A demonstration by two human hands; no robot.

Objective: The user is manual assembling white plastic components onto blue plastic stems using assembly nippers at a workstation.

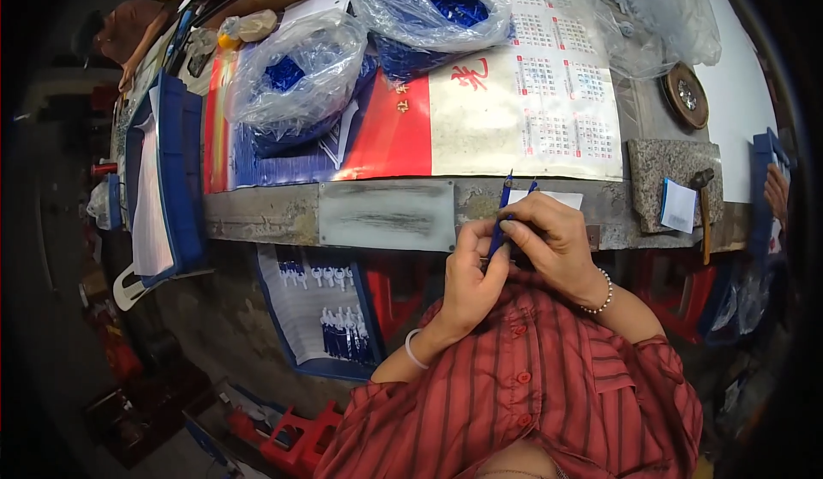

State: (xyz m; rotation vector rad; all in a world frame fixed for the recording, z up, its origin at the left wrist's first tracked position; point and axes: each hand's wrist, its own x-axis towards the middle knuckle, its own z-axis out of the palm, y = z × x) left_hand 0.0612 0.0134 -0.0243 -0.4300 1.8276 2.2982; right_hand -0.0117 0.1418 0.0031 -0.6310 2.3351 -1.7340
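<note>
In front of my chest, at the table's near edge, both hands are close together. My left hand [470,286] is closed around a slim blue pen-like piece [499,230], whose narrow tip points away from me. My right hand [557,243] meets it there, its thumb and finger pinched near that piece. A second blue tip [533,186] sticks out beyond the right fingers; the rest is hidden by the hand. What exactly these blue pieces are cannot be made out.
Clear plastic bags of blue parts [287,74] [454,7] stand on a calendar sheet [523,119]. At right are a stone block [651,162], a hammer [705,213] and a round dish [686,93]. A blue tray [300,342] of blue-and-white pieces sits below the table's edge. Other people are nearby.
</note>
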